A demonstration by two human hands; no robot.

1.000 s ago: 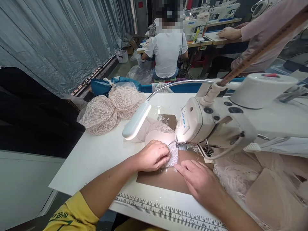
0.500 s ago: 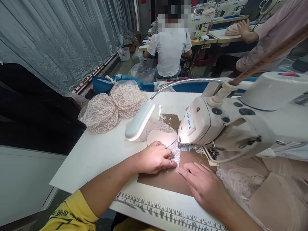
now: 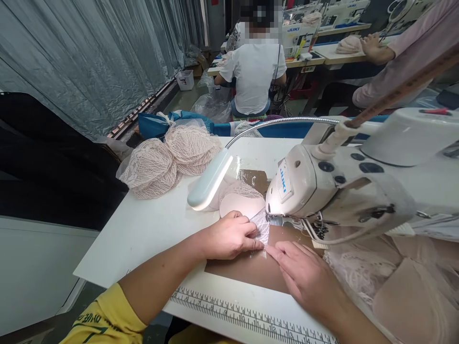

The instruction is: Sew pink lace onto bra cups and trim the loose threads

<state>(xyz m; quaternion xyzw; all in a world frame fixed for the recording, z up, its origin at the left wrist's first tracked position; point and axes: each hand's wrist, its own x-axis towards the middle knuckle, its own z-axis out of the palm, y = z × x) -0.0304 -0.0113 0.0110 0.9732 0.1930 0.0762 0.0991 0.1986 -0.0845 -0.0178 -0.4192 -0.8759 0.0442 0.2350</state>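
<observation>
A piece of white lace fabric point(image 3: 263, 228) lies under the needle area of the white sewing machine point(image 3: 299, 179). My left hand point(image 3: 233, 235) rests on its left edge, fingers curled and thumb pressing the lace down. From the other side my right hand point(image 3: 304, 270) meets the lace's lower tip, its fingers held together and its index fingertip close to the left thumb. A smooth pale pink bra cup point(image 3: 240, 204) joins the lace behind my left hand, with pale mesh lace point(image 3: 236, 186) spread beyond it. The needle itself is hard to make out.
A lamp point(image 3: 210, 181) on a bendable neck hangs over the white table point(image 3: 150, 229). Stacked lace cups point(image 3: 148, 167) lie at the back left. Sewn bra pieces point(image 3: 405, 286) are heaped at right. A ruler strip point(image 3: 244, 315) runs along the front edge. Co-workers point(image 3: 254, 79) sit beyond.
My hands and the lace stay almost in the same place; the view shifts slightly. At the far right, a co-worker's raised hand has come down onto the pale fabric.
</observation>
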